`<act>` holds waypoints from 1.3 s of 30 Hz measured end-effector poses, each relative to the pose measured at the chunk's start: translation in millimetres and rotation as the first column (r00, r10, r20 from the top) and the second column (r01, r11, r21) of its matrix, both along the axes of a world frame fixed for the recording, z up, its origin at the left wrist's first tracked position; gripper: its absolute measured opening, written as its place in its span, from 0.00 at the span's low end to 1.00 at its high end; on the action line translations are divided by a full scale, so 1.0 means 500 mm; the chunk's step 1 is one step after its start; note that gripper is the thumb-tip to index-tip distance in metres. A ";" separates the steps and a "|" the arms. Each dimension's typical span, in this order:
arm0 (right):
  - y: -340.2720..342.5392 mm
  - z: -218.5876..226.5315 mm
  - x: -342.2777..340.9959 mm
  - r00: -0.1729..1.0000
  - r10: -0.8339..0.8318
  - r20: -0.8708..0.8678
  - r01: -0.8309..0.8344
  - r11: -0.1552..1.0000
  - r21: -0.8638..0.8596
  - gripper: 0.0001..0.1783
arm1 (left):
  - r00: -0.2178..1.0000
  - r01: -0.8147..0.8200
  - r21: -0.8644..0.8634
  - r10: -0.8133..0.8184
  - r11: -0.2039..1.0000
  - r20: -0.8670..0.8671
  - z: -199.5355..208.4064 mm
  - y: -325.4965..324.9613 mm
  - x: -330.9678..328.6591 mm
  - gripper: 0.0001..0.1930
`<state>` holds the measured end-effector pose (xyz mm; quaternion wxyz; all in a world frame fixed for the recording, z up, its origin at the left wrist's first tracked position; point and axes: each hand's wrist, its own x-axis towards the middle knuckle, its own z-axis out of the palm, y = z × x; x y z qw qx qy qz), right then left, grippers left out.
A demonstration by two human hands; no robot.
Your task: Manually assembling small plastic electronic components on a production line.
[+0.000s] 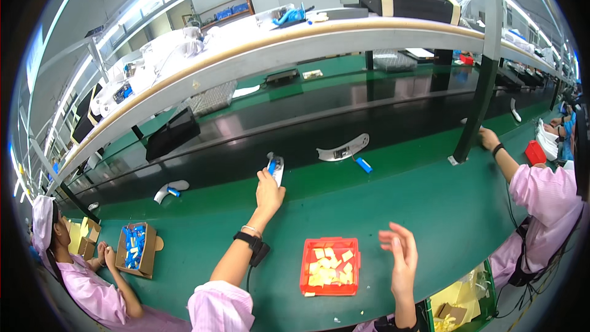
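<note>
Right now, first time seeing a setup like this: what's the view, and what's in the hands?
No robot: a fisheye camera on a person's head looks down at their bare hands, so straight edges bend. The left hand pinches a white piece with a blue cylinder. The right hand is open and empty, beside a red tray of yellow pieces on the green tabletop. White curved pieces lie left and right of the left hand.

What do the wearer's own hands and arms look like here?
The left hand is ungloved, with a thin pale bracelet, black wrist strap, boxy unit, dark cable and pink sleeve. The right hand is ungloved, with a dark forearm band.
</note>
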<state>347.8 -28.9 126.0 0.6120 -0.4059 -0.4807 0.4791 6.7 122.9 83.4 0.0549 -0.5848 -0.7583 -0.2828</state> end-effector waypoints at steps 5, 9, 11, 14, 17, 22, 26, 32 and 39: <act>-0.034 -0.080 0.054 0.989 -0.095 0.117 0.103 0.992 -0.071 0.13 | 0.993 -0.102 0.022 0.100 0.995 0.069 -0.084 0.068 -0.025 0.42; -0.060 -0.115 0.043 0.992 -0.064 0.113 0.079 0.988 -0.134 0.12 | 0.992 0.065 0.052 -0.070 0.997 0.105 -0.078 0.080 -0.039 0.49; -0.068 -0.124 0.025 0.989 -0.087 0.122 0.099 0.990 -0.099 0.12 | 0.995 0.032 0.035 -0.036 0.999 0.092 -0.051 0.068 -0.040 0.41; -0.096 -0.117 0.029 0.966 -0.044 0.254 0.078 0.989 -0.125 0.12 | 0.998 0.057 0.005 -0.057 0.998 0.039 -0.030 0.015 -0.134 0.34; -0.101 -0.114 0.023 0.965 -0.036 0.260 0.072 0.989 -0.131 0.11 | 0.982 -0.188 -0.066 0.189 0.980 0.025 -0.006 -0.038 -0.253 0.26; -0.097 -0.135 0.021 0.959 -0.053 0.277 0.102 0.981 -0.165 0.11 | 0.902 -0.432 -0.126 0.425 0.893 -0.079 -0.037 -0.048 -0.427 0.32; -0.096 -0.068 0.031 0.812 -0.187 0.554 0.235 0.972 -0.016 0.11 | 0.878 -0.445 -0.212 0.378 0.870 -0.294 -0.059 -0.026 -0.497 0.32; -0.108 -0.137 -0.014 0.978 -0.032 0.209 0.077 0.974 -0.214 0.10 | 0.678 -0.699 -0.113 0.604 0.706 -0.418 -0.144 0.016 -0.647 0.28; -0.105 -0.132 0.002 0.965 0.014 0.261 0.064 0.956 -0.287 0.12 | 0.702 -0.712 0.101 0.700 0.695 0.131 -0.073 0.003 -0.543 0.16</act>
